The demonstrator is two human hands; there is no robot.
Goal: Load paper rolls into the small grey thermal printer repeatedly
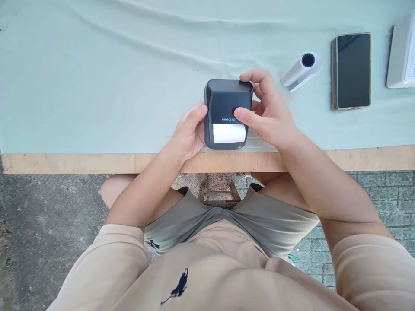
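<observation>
A dark grey label printer (228,99) with NIIMBOT lettering is between my two hands, near the table's front edge. A white label roll (229,133) shows in the opening at its near end. My left hand (190,129) grips the printer's left side, thumb along the edge and the other fingers hidden beneath or behind it. My right hand (267,108) is closed around the right side, its thumb on the top face by the lettering and its index finger at the far right corner.
To the right lie a white cylindrical device (296,73) with a dark round end, a dark-screened phone (353,71) and a white box-like object (400,56) cut by the frame. Pale green cloth (113,86) covers the table behind its bare wooden edge (81,163).
</observation>
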